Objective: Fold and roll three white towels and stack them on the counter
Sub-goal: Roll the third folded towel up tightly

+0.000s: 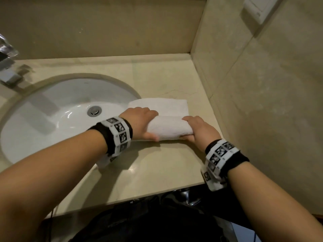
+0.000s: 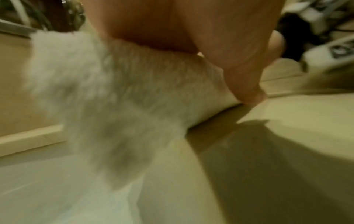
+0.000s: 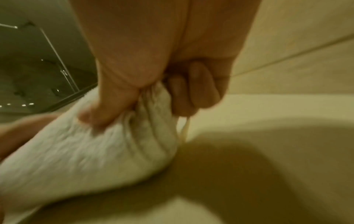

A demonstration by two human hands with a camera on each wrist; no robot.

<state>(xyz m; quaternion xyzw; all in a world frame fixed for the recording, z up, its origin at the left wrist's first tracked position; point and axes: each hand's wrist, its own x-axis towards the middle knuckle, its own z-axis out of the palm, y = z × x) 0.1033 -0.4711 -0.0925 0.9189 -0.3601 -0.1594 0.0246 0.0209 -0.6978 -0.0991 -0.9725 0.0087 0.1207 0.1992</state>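
Lying on the desk (image 1: 157,163) between the hands, the towel (image 1: 167,127) is half rolled, the left hand (image 1: 139,123) gripping one roll end, the right hand (image 1: 199,130) the other, its flat part beyond the fingers.

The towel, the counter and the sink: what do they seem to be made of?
The towel: white terry cloth, probably cotton, with a fuzzy looped pile. The counter: polished beige stone, possibly marble, with a glossy sheen and faint veins. The sink: glazed white ceramic by its look, smooth with bright reflections.
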